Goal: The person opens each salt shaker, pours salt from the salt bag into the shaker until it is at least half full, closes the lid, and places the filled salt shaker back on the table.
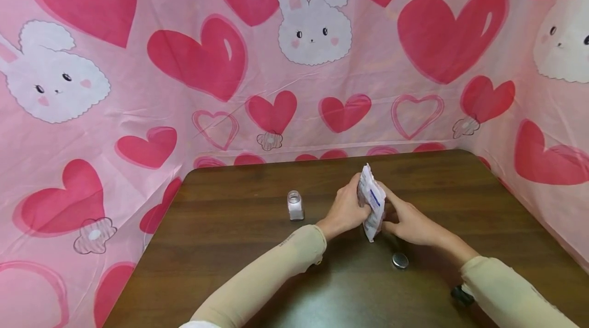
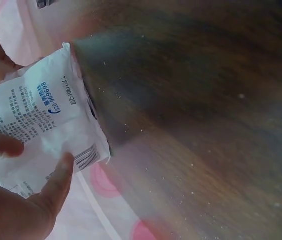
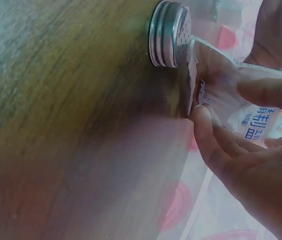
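A white plastic salt packet (image 1: pixel 374 200) with blue print stands upright between both hands above the table. My left hand (image 1: pixel 347 208) grips it from the left; its thumb and a finger lie across the barcode side in the left wrist view. My right hand (image 1: pixel 411 220) holds the packet from the right, fingertips at the packet's edge in the right wrist view. To the left stands an uncapped small glass shaker jar (image 1: pixel 295 206) with white salt inside. A metal shaker lid (image 1: pixel 400 261), pierced with holes in the right wrist view (image 3: pixel 168 35), lies below the right hand.
The dark wooden table (image 1: pixel 221 246) has white grains scattered over it in the left wrist view. A pink curtain (image 1: pixel 257 72) with hearts and rabbits hangs behind and at both sides. A small black object (image 1: pixel 461 295) shows beneath the right sleeve.
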Available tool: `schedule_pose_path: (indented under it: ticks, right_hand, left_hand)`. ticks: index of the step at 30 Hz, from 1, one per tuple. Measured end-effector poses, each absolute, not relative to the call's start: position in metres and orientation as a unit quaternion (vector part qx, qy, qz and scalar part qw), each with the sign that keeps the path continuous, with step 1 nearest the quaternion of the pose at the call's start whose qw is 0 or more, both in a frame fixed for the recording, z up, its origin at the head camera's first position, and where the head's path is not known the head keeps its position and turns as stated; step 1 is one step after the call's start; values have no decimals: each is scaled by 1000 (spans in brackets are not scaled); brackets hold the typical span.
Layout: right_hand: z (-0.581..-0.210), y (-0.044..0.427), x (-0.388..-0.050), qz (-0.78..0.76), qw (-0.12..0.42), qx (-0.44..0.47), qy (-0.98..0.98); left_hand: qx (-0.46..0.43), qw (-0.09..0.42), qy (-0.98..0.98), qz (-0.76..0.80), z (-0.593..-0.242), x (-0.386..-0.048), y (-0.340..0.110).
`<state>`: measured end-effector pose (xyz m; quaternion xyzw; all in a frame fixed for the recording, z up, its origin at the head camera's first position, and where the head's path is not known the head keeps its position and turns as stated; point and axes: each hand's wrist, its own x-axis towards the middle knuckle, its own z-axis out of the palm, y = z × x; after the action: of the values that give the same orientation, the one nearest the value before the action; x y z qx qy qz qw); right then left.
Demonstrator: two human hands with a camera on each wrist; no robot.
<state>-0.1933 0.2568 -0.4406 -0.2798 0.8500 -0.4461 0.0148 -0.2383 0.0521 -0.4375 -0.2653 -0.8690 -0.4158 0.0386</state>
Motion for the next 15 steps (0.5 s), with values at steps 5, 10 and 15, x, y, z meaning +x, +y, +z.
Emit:
schedule_pose_path:
  ticks: [5, 10, 15]
  right_hand:
    - [-438, 257, -192, -474, 24, -254, 843]
    - [-439, 256, -192, -483, 9, -255, 838]
    - [-442, 253, -196, -496, -26, -242, 834]
  left_hand:
    - [-267, 28, -874, -406, -438, -237, 51]
    - [-266, 21, -871, -412, -439, -235, 52]
    - [-264, 18, -868, -421, -441, -234, 56]
